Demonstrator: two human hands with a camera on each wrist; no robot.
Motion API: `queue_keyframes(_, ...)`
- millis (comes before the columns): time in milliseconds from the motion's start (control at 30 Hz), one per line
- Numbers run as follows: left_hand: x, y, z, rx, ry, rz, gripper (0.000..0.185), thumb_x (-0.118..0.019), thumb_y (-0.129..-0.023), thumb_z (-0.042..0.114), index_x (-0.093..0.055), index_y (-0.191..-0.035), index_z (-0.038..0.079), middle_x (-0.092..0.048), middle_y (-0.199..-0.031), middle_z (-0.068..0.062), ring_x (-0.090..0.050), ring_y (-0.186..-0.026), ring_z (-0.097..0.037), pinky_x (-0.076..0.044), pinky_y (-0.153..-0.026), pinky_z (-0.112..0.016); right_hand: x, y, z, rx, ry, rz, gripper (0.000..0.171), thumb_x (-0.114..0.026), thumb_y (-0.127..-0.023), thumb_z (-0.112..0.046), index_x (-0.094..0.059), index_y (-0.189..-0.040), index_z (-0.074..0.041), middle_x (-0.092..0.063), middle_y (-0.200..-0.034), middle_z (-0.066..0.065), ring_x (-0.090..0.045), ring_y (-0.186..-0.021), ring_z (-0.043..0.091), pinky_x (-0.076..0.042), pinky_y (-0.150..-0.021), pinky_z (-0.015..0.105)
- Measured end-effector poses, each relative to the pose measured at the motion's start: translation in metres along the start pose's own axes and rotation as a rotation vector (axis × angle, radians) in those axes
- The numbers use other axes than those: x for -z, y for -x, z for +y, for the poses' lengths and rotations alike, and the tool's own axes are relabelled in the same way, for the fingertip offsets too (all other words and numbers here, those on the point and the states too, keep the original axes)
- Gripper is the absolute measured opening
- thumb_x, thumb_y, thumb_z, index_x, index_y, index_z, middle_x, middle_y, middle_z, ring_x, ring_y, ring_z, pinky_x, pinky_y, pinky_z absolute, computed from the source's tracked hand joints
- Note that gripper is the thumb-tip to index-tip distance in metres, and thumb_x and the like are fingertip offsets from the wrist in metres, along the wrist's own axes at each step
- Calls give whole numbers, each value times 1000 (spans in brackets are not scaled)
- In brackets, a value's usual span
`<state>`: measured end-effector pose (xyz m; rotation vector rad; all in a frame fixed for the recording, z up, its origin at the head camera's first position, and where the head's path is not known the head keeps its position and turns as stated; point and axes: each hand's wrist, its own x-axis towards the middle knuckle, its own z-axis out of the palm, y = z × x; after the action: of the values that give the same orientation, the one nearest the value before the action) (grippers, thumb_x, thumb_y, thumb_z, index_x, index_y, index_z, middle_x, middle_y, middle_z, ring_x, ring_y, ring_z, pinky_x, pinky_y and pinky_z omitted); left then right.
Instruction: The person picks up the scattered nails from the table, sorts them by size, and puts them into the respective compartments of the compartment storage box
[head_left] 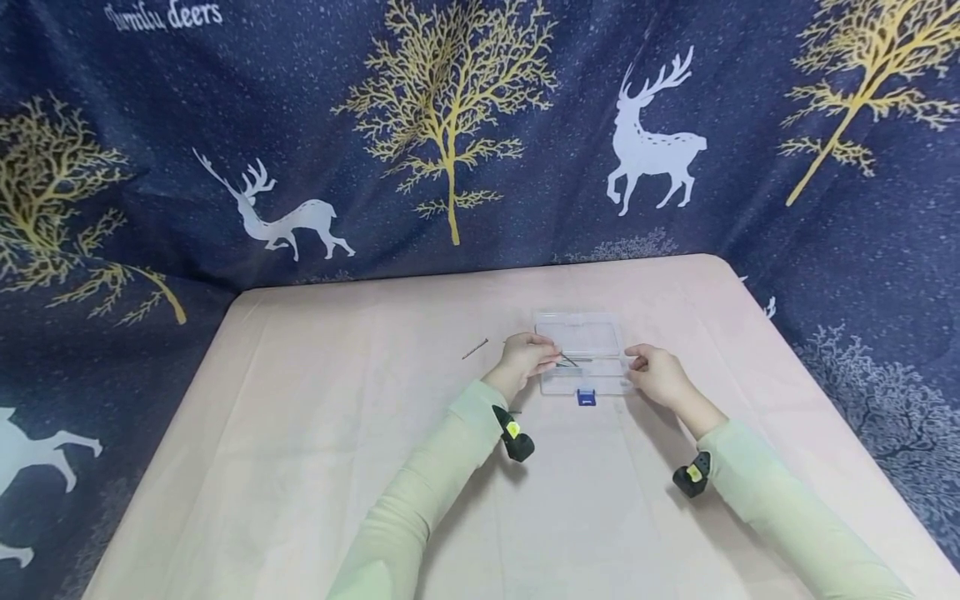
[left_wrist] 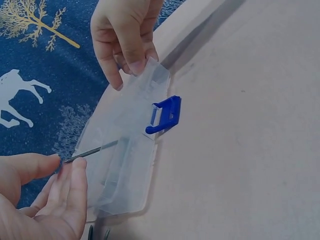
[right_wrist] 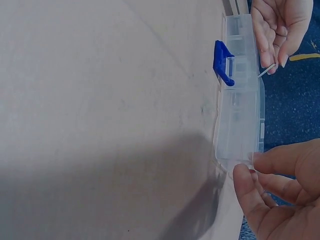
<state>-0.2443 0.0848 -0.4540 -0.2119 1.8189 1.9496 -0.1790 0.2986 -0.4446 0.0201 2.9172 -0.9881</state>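
Nearest to the camera on the head are two forearms in pale green sleeves, each with a small black wrist camera with a yellow spot; they lie over the pink tablecloth (head_left: 300,433).

A little farther, the left hand (head_left: 527,358) is at the left end of a clear plastic box (head_left: 581,354). Its thumb and first fingers pinch a thin metal nail (left_wrist: 92,150), and the free end of the nail points into the box. In the left wrist view the fingers (left_wrist: 70,187) are only lightly bent around the nail, which goes over the edge of the box toward its inner compartment.

The right hand (head_left: 658,375) is at the right end of the same box. Its thumb and fingers (right_wrist: 265,195) are curled and hold the corner of the box, as the right wrist view shows.

The box lies flat on the tablecloth, a little beyond the middle of the table, between the two hands. Its lid is open and lies on the far side. A blue latch (head_left: 586,397) sticks out from the near edge of the box, toward the person.

To the left of the left hand, a second nail (head_left: 475,349) lies alone on the cloth, apart from the box.

Behind the table hangs a dark blue curtain (head_left: 525,125) with white deer and golden trees.
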Motion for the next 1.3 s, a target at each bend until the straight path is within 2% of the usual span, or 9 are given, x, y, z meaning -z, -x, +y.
queue_keyframes(400,4,7,10,-7,-37,14,21,-66,-84,-1,-63,-105,-3,-71,-101,-17,-71,-89,-20,-58,-73,-20,0,0,-1,12,-12,0,39,-59,-85,0,-50,-120,16,-62,-98,30,-63,-91,42,-56,-77,46)
queue_keyframes(567,9,5,14,-40,-80,25,21,-63,-87,0,-62,-107,-4,-69,-103,-19,-70,-93,-26,-58,-78,-25,0,0,-1,11,-3,-7,40,-59,-85,-1,-50,-121,16,-62,-99,31,-62,-91,42,-56,-77,47)
queue_keyframes(767,23,4,27,-128,-186,61,22,-60,-87,2,-60,-107,-5,-67,-106,-21,-67,-96,-32,-57,-87,-35,1,-1,0,21,-1,-7,41,-59,-85,-1,-50,-120,17,-62,-98,31,-62,-91,43,-56,-77,48)
queue_keyframes(900,32,4,32,-195,-319,111,21,-60,-87,5,-61,-107,-4,-66,-105,-19,-67,-88,-28,-57,-85,-36,3,0,-1,16,-1,-6,40,-59,-85,-1,-50,-120,16,-62,-98,31,-63,-91,42,-56,-77,47)
queue_keyframes(1000,39,5,33,-241,-480,143,19,-62,-88,9,-62,-105,0,-66,-101,-15,-64,-82,-21,-57,-76,-30,3,1,-2,17,2,-3,41,-59,-85,-1,-50,-120,16,-62,-98,30,-63,-91,42,-56,-76,46)
queue_keyframes(1100,44,7,29,-300,-598,145,15,-63,-88,9,-63,-101,0,-65,-96,-14,-61,-78,-20,-56,-69,-28,3,2,-3,22,5,2,40,-59,-84,0,-50,-120,17,-62,-97,30,-62,-90,42,-56,-76,47)
queue_keyframes(1233,48,9,21,-382,-718,143,11,-64,-87,6,-64,-96,1,-66,-93,-12,-61,-82,-20,-55,-73,-29,2,1,-3,24,8,2,40,-59,-84,0,-50,-120,17,-62,-97,30,-62,-90,41,-55,-77,47)
queue_keyframes(1300,50,10,19,-400,-764,149,10,-65,-86,6,-64,-96,2,-67,-93,-11,-61,-85,-21,-53,-76,-29,1,1,-3,22,8,0,40,-59,-85,0,-50,-120,17,-62,-97,30,-62,-89,41,-55,-76,47)
